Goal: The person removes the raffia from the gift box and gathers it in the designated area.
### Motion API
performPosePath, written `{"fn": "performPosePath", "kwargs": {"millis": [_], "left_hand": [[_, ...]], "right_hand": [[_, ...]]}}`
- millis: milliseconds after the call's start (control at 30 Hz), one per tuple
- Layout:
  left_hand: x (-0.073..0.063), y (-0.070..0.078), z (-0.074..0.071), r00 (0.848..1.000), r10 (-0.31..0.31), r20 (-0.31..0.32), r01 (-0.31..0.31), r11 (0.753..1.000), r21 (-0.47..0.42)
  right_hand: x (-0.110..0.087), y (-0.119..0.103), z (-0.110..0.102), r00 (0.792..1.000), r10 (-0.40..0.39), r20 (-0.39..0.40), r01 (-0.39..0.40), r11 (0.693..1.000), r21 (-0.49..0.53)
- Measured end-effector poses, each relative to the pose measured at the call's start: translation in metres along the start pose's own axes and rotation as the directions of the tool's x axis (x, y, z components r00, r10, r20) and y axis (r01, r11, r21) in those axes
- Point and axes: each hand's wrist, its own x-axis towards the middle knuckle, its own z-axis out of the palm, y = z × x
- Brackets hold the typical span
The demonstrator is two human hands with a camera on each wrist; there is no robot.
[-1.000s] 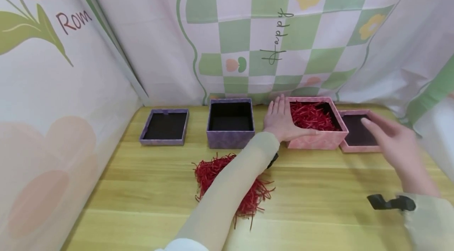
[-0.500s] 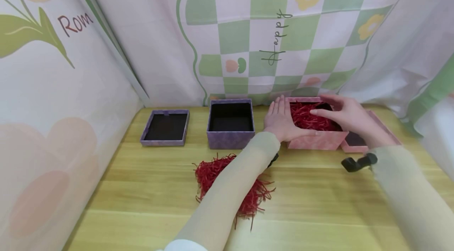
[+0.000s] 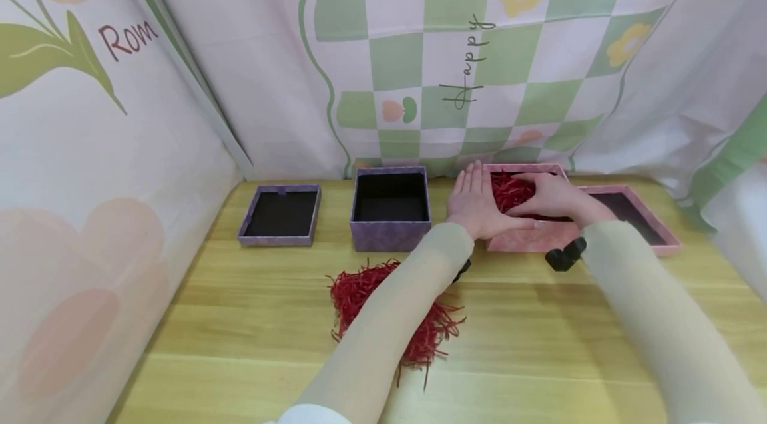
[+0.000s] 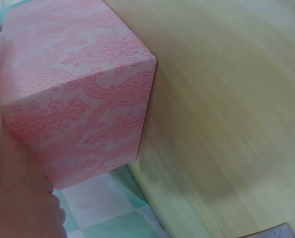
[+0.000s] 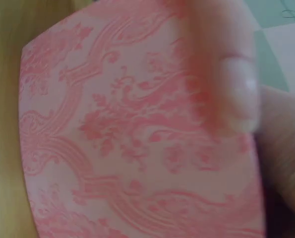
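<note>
My left hand (image 3: 477, 206) lies along the left side of the pink patterned box (image 3: 542, 236), fingers straight, with its thumb stretched across the front. The left wrist view shows this hand (image 4: 18, 183) against the box (image 4: 88, 109). Inside the box, my right hand (image 3: 550, 195) reaches over the red shredded paper (image 3: 509, 188), thumb and fingers spread apart and touching it. Some of its fingertips are hidden in the shreds. In the right wrist view, part of the right hand (image 5: 286, 144) shows beyond the box's front wall (image 5: 127, 114).
A pile of red shredded paper (image 3: 359, 291) lies on the wooden table (image 3: 240, 344), partly under the left forearm. An open purple box (image 3: 389, 236) stands left of the pink one. A purple lid (image 3: 275, 241) and a pink lid (image 3: 662, 237) lie at either end.
My right hand has moved left from over the pink lid into the pink box, onto the red shredded paper. The left hand has stayed against the box.
</note>
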Motion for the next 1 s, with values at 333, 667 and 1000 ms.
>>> {"fn": "performPosePath", "kwargs": {"millis": [333, 667, 1000], "left_hand": [[-0.001, 0.002, 0.000, 1.000, -0.004, 0.002, 0.003, 1.000, 0.003], [-0.002, 0.000, -0.002, 1.000, -0.012, 0.002, 0.012, 1.000, -0.007], [-0.002, 0.000, -0.003, 1.000, -0.008, 0.016, 0.008, 1.000, -0.001]], "right_hand": [[0.006, 0.006, 0.014, 0.993, -0.034, 0.113, 0.027, 0.998, 0.062], [0.014, 0.010, 0.019, 0.992, -0.071, 0.105, 0.071, 0.997, 0.007], [0.017, 0.011, 0.022, 0.993, -0.081, 0.080, 0.083, 0.996, -0.018]]}}
